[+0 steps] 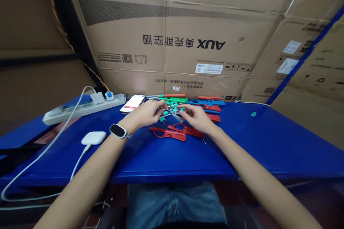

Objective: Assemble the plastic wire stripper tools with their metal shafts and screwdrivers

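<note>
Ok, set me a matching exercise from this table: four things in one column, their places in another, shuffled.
Things:
1 power strip
2 white case
3 small green piece
4 red plastic pieces

Places:
A alone, on the right of the table
B far left, with plugs in it
C just nearer the person than the left hand and right hand
D near left, on a white cable

Pairs: 1-B, 2-D, 3-A, 4-C.

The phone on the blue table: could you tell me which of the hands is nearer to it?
Left. The left hand sits close by the phone's near right corner; the right hand is farther right, beyond the left one.
</note>
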A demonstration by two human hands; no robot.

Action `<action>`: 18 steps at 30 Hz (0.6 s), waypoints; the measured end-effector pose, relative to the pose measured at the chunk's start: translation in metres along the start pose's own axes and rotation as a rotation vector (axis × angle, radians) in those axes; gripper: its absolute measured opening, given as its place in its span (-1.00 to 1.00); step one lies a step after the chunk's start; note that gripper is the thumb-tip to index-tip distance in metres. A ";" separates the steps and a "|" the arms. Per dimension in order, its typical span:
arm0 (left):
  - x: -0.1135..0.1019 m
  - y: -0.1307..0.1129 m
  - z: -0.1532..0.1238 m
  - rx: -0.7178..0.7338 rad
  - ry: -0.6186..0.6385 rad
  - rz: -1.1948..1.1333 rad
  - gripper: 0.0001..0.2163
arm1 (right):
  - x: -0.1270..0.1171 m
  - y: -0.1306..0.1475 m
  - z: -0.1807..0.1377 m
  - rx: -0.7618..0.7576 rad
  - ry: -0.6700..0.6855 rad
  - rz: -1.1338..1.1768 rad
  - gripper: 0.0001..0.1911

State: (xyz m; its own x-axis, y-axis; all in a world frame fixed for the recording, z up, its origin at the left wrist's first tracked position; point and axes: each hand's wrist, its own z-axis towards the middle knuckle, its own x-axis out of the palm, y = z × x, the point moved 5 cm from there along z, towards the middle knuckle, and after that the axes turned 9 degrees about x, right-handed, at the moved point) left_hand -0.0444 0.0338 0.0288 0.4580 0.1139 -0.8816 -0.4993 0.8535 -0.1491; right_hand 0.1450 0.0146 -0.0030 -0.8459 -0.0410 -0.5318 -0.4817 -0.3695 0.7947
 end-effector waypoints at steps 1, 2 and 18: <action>0.001 0.000 -0.002 -0.008 0.020 -0.006 -0.86 | 0.002 0.002 -0.001 -0.012 0.003 -0.018 -0.64; 0.002 0.001 -0.004 -0.017 0.042 -0.020 -0.87 | 0.004 0.003 -0.002 -0.023 0.003 -0.044 -0.65; 0.016 0.016 -0.031 -0.109 0.142 -0.249 -0.88 | 0.035 0.005 -0.014 -0.056 0.116 -0.181 -0.90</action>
State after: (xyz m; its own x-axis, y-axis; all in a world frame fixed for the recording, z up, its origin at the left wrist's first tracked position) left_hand -0.0679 0.0337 -0.0011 0.4725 -0.1707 -0.8646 -0.4642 0.7857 -0.4088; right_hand 0.1159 -0.0012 -0.0221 -0.7134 -0.0743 -0.6968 -0.6068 -0.4317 0.6674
